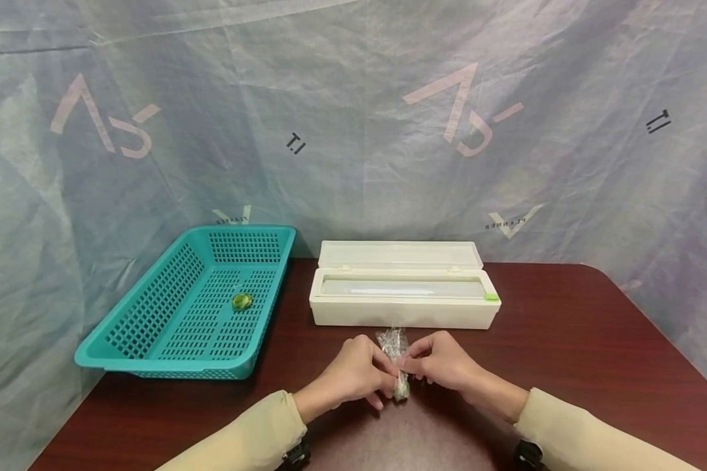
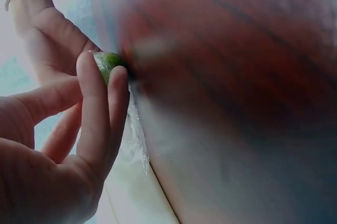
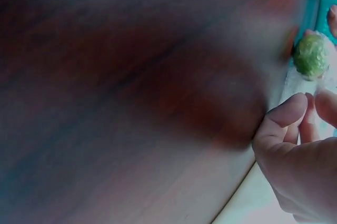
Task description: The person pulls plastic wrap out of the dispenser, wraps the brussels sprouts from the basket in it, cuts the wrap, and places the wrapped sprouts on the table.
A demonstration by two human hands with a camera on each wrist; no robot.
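Observation:
A small green Brussels sprout [image 1: 401,394] in clear plastic wrap [image 1: 392,340] is held low over the table, with the gathered wrap spreading toward the wrap dispenser. My left hand [image 1: 359,373] holds the wrapped sprout between its thumb and fingers. In the left wrist view the sprout [image 2: 109,62] shows between those fingers, and loose film [image 2: 138,140] trails away from it. From the other side my right hand [image 1: 442,363] pinches the twisted wrap just beyond the sprout. The right wrist view shows the sprout [image 3: 311,56] past the right thumb and fingertips [image 3: 295,107].
Behind the hands stands a white wrap dispenser [image 1: 403,314], its lid [image 1: 400,254] raised and a green slider [image 1: 491,297] at the right end. A teal basket [image 1: 247,368] on the left contains one loose sprout [image 1: 242,301]. A grey printed curtain [image 1: 353,131] hangs behind the dark red table [image 1: 595,340].

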